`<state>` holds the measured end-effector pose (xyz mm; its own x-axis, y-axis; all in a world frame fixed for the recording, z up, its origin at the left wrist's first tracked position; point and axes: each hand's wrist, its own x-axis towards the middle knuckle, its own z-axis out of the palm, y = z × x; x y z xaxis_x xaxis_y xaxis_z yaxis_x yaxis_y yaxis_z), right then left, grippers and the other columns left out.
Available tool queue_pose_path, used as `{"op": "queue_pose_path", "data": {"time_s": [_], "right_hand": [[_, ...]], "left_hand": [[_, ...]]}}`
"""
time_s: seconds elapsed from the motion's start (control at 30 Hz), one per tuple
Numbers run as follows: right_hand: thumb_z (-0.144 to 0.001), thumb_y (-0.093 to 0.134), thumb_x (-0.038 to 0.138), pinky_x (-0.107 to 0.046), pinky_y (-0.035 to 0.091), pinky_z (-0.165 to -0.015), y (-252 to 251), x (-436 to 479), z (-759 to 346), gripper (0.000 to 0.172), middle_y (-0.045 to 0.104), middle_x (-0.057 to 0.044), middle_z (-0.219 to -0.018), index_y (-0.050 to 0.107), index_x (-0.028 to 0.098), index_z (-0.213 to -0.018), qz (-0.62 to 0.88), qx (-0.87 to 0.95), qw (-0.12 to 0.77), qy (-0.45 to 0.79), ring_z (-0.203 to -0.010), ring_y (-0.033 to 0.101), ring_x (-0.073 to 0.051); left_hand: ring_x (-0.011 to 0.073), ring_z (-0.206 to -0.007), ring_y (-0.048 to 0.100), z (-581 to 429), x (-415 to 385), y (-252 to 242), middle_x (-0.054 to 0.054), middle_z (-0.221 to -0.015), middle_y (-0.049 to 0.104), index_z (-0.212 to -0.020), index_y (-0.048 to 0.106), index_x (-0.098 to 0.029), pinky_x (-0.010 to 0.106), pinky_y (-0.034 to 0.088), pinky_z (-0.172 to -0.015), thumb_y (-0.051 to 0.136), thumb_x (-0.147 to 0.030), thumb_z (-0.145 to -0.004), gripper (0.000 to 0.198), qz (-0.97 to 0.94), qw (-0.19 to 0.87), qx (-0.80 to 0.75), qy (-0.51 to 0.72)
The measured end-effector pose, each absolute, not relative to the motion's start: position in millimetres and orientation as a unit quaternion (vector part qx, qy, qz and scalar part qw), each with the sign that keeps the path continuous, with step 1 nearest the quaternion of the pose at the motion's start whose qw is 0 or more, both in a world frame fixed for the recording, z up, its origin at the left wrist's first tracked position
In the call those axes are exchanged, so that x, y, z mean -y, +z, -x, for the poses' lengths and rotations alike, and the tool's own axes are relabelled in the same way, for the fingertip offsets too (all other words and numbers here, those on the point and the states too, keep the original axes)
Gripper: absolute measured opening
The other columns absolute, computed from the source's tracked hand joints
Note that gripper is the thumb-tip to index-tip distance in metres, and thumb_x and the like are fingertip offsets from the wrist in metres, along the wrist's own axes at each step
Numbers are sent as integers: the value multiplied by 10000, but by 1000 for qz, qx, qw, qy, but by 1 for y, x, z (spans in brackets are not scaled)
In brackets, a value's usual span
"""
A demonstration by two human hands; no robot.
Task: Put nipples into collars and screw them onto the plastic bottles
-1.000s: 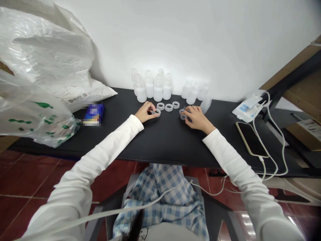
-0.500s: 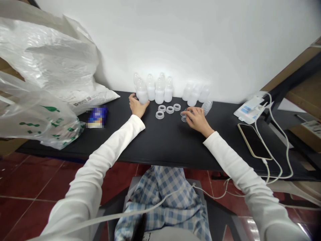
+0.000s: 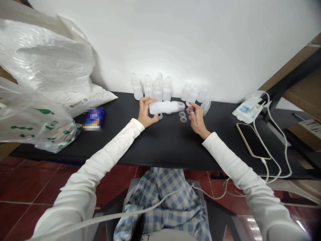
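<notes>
Your left hand (image 3: pixel 146 112) has lifted a white bottle (image 3: pixel 165 107) off the table since the last look. The bottle now lies on its side in the middle of the frame, and your left hand is closed around its fat end. Your right hand (image 3: pixel 198 119) is up by the bottle's thin end, with its fingers pinched close together. You cannot tell if they hold a small thing. Clear rings (image 3: pixel 183 119) lie on the black table (image 3: pixel 160 144) under your hands, and the bottle hides some of them. Behind your hands, more white bottles (image 3: pixel 157 88) stand in two groups by the wall. A clear bottle (image 3: pixel 206 107) lies just to their right. So one bottle is in your hand, while the other bottles and the rings sit apart.
</notes>
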<state>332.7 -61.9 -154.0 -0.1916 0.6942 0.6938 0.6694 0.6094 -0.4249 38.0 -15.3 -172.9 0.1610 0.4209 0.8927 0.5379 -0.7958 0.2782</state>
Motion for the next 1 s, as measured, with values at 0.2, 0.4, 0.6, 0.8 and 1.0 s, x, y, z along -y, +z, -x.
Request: {"op": "queue_pose_path", "data": {"time_s": [0.2, 0.4, 0.6, 0.8, 1.0], "right_hand": [[-1016, 213, 705, -392, 487, -800, -148, 72, -320, 638, 684, -55, -938, 645, 238, -1052, 433, 746, 482, 153, -831, 618, -207], [-968, 354, 758, -319, 423, -587, -151, 72, -315, 624, 542, 17, -571, 632, 228, -791, 462, 702, 500, 209, -547, 516, -156], [-1016, 340, 674, -325, 505, -599, -153, 68, -321, 579, 620, -8, -655, 700, 228, -935, 461, 721, 497, 145, -595, 592, -173], [-988, 594, 440, -440, 582, -881, -141, 64, -339, 298, 708, -105, -1122, 664, 257, -1213, 342, 860, 363, -111, -1046, 685, -255], [-1023, 487, 313, -479, 548, -926, -154, 56, -343, 199, 629, -74, -1063, 683, 283, -1013, 388, 849, 331, -139, -1048, 650, -241]], "left_hand": [[292, -1161, 591, -60, 34, -170, 125, -1212, 584, -1388, 508, -241, 532, 535, -1008, 687, -342, -769, 652, 824, 35, 207, -526], [248, -1060, 684, -62, 40, -164, 116, -1200, 661, -1239, 557, -219, 359, 573, -879, 743, -517, -736, 613, 753, -196, 335, -531], [165, -742, 652, -73, 48, -156, 21, -826, 666, -988, 566, -230, 259, 518, -629, 740, -707, -706, 580, 665, -318, 379, -560], [76, -407, 380, -75, 44, -157, -59, -502, 382, -738, 479, -226, 208, 290, -380, 569, -802, -825, 590, 566, -391, 414, -595], [63, -369, 360, -75, 45, -155, -70, -451, 380, -712, 467, -221, 191, 271, -353, 606, -780, -816, 585, 559, -393, 432, -588]]}}
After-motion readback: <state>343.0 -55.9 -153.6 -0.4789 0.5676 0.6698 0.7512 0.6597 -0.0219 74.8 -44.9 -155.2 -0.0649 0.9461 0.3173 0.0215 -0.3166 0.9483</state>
